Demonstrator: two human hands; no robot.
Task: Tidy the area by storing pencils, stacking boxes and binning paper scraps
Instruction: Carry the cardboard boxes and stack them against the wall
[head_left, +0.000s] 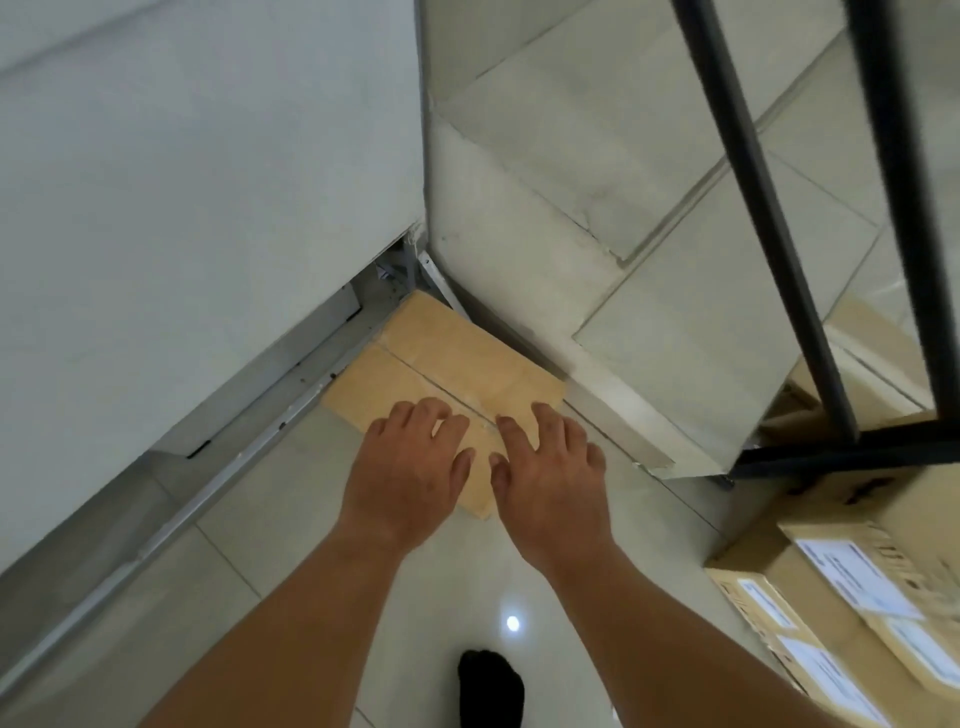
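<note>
A flat cardboard box (457, 358) lies on the tiled floor (291, 540), pushed into the far corner where two pale walls meet. The left hand (410, 467) and right hand (545, 467) hang side by side over its near end, fingers spread and loose, gripping nothing; contact is unclear. Labelled cartons (852, 587) are stacked near right.

left hand (410, 467): bare
right hand (550, 478): bare, thumbnail short
left forearm (291, 623): bare to the frame edge
right forearm (649, 623): bare to the frame edge
foot (491, 686): black covering, sock or shoe unclear, rounded toe, behind the hands
</note>
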